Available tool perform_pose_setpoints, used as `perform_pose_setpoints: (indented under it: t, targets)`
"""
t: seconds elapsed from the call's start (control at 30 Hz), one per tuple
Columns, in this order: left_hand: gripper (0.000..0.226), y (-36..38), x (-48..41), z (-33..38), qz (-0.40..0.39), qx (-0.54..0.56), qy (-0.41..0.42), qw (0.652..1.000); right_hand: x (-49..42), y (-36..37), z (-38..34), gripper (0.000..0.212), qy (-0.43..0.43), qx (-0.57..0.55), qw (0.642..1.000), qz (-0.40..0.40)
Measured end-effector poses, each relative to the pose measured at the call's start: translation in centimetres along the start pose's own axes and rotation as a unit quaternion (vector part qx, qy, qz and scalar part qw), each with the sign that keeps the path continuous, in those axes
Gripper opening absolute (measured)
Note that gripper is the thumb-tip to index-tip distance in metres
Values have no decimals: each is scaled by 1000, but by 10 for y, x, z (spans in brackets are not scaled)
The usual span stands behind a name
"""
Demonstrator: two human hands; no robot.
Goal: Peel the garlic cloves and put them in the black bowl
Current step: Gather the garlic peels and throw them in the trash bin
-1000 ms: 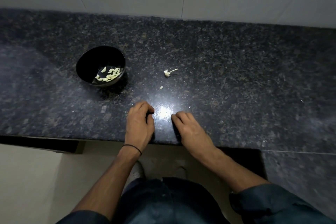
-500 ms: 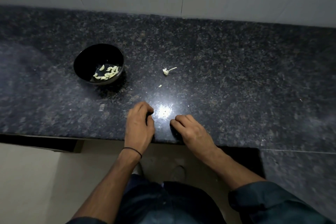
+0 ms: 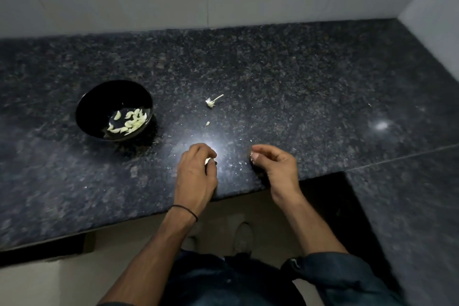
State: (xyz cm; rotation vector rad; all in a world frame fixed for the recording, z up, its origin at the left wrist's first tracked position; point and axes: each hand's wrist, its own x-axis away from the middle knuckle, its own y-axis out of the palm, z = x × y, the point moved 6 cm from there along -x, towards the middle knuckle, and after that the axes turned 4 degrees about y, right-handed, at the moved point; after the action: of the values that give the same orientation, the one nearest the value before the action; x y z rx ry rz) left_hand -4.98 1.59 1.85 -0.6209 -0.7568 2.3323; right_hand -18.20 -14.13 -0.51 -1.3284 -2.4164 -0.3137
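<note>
Mid-frame, right of the black bowl [image 3: 99, 102], our left hand [image 3: 196, 176] and right hand [image 3: 277, 167] each pinch a pale garlic scrap [image 3: 210, 161].

The black bowl [image 3: 99, 104] stands on the left part of the granite countertop [image 3: 310, 77] and contains peeled garlic cloves [image 3: 130, 122]. A garlic stem remnant [image 3: 212, 102] lies to its right, near mid-surface. At the front edge, the left hand [image 3: 196, 176] grips a garlic clove [image 3: 209, 161], and the right hand [image 3: 277, 167] pinches a pale scrap [image 3: 253, 156].
</note>
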Motion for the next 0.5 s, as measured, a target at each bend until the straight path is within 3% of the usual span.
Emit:
perform_pose_setpoints:
  t: [0.2,0.37,0.5]
  targets:
    - [12,-2,5,5,-79,76,82,991,48,-9,19,20,64,-260,960,77]
    - [13,19,30,31,-158,100,141,972,109,-26,47,21,71,-350,922,151]
    - [12,48,69,73,-254,114,216,936,173,-72,87,23,85,-396,884,232]
